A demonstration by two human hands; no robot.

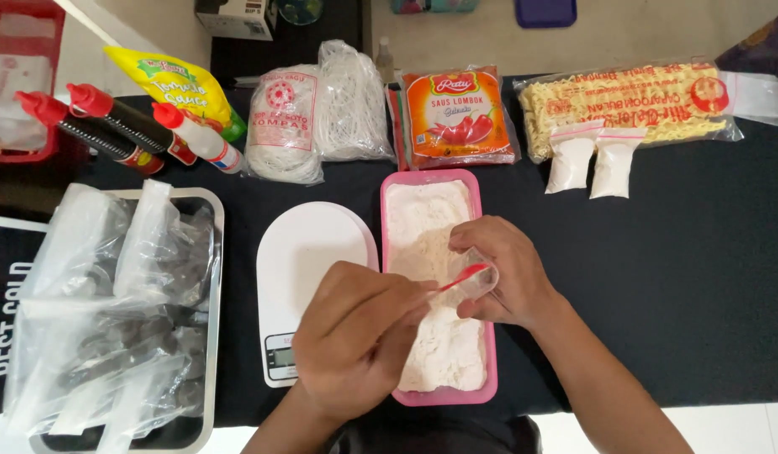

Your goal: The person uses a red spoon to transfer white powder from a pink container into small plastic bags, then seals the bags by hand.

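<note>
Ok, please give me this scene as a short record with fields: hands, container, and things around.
left hand: left hand pinches the red-edged rim of a small clear bag
right hand: right hand holds the same bag open
container: pink tray of white powder, under both hands
beside tray: white kitchen scale
far side: two filled small powder bags
left side: metal tray of plastic bags

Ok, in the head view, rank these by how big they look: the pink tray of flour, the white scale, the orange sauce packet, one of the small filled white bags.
1. pink tray
2. white scale, a little smaller, though the left hand covers part of it
3. orange sauce packet
4. small filled white bag, clearly the smallest; it looks alike to its neighbour
</note>
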